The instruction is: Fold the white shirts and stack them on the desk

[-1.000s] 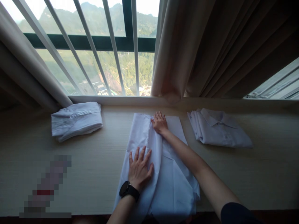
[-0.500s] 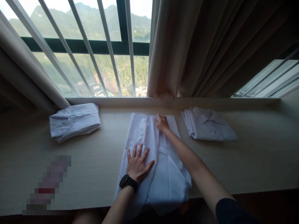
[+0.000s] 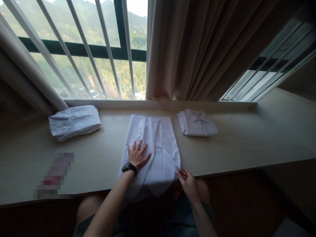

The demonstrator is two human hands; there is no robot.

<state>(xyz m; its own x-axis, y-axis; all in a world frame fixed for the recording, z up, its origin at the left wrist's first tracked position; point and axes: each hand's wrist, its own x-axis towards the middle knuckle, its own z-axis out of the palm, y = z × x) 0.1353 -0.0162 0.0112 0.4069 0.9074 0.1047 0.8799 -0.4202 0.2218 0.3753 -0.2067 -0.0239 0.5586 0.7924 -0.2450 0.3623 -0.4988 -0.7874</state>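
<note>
A white shirt (image 3: 158, 144) lies partly folded on the pale wooden counter (image 3: 234, 144), its lower end hanging over the front edge. My left hand (image 3: 137, 155), with a black watch on the wrist, rests flat and spread on the shirt's left half. My right hand (image 3: 187, 180) is at the counter's front edge, its fingers pinching the shirt's lower right corner.
A folded white shirt (image 3: 74, 121) lies at the left and another folded white shirt (image 3: 197, 123) at the right, both near the window. A beige curtain (image 3: 197, 49) hangs behind. A blurred object (image 3: 55, 176) sits front left. My knees show below the counter.
My right hand has left the shirt's far end and come back to its near right corner. The view has pulled back and tilted down. My left hand stays flat on the shirt.
</note>
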